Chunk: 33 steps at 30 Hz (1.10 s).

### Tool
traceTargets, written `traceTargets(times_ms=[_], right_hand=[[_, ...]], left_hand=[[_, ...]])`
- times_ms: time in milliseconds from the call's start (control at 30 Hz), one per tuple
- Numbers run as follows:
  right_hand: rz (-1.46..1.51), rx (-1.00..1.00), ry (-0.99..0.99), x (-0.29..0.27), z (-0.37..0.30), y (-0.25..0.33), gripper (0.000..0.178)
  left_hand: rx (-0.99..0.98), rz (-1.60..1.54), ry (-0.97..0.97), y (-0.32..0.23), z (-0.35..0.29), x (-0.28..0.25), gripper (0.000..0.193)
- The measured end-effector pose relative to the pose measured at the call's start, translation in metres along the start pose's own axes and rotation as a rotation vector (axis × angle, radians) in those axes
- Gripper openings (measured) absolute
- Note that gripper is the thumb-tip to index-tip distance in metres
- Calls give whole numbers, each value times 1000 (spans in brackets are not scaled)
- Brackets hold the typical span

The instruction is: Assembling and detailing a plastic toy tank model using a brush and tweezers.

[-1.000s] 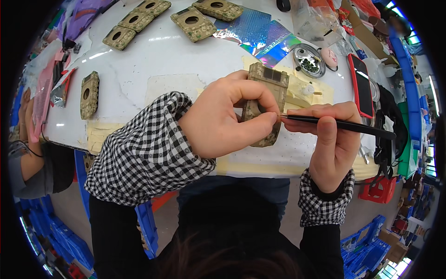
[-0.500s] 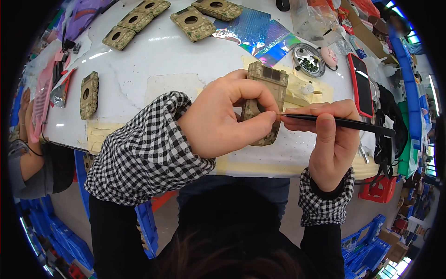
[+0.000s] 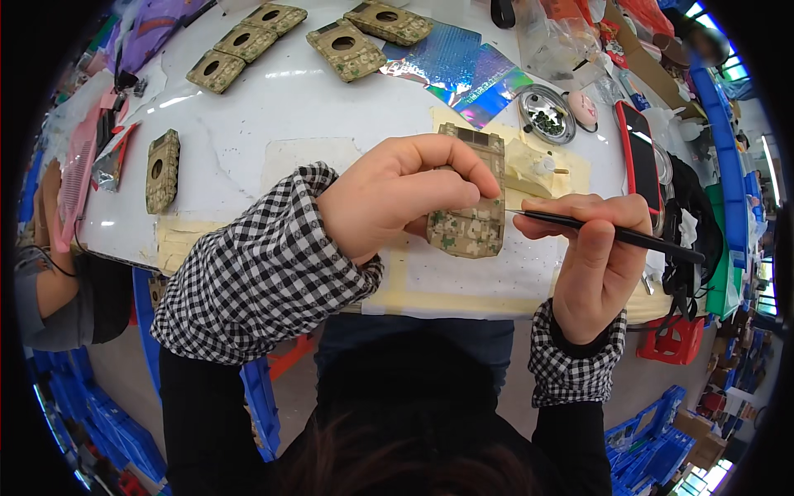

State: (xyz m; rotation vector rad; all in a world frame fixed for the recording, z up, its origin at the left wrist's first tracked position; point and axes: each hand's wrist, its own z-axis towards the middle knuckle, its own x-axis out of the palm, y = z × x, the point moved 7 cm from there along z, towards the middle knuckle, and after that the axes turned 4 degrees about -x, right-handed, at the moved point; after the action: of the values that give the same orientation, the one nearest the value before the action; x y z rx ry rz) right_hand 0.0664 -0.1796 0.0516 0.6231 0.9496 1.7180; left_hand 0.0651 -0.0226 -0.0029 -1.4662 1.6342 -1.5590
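My left hand [image 3: 397,194] is closed around a camouflage-painted model tank hull [image 3: 467,230], thumb and forefinger across its upper side. The hand covers part of the hull's middle. My right hand [image 3: 602,252] grips slim black tweezers [image 3: 662,245] between thumb and fingers. Their thin, light tip points left and reaches the hull's right edge; whether it touches, or pinches a small part, is too fine to tell. Just beyond the hull, a yellowish taped block [image 3: 529,169] carries a small white piece [image 3: 545,164].
More camouflage hulls lie around: one alone at left [image 3: 163,172], several at the back [image 3: 346,51]. Shiny foil sheets [image 3: 451,62], a round dish [image 3: 558,132] of small green parts and a red-cased phone [image 3: 638,153] sit beyond my hands. Another person's arm [image 3: 54,240] shows at far left.
The hull has turned slightly and more of its near end shows. My left thumb has lifted away from the tweezer tip, and my right hand has shifted slightly right and down.
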Motion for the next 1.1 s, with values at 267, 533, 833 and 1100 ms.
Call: traceTargets(times_ms=[267, 533, 833, 1100], right_hand=[[-73, -113, 124, 7, -2, 1, 15], [-81, -99, 157, 11, -3, -1, 14], [-85, -134, 164, 12, -6, -4, 13], [-121, -156, 177, 12, -6, -3, 14]], left_hand=[[-36, -117, 19, 4, 1, 0, 23], [-14, -107, -4, 2, 1, 0, 23], [-20, -133, 0, 2, 0, 1, 23], [-9, -145, 6, 3, 0, 0, 23]])
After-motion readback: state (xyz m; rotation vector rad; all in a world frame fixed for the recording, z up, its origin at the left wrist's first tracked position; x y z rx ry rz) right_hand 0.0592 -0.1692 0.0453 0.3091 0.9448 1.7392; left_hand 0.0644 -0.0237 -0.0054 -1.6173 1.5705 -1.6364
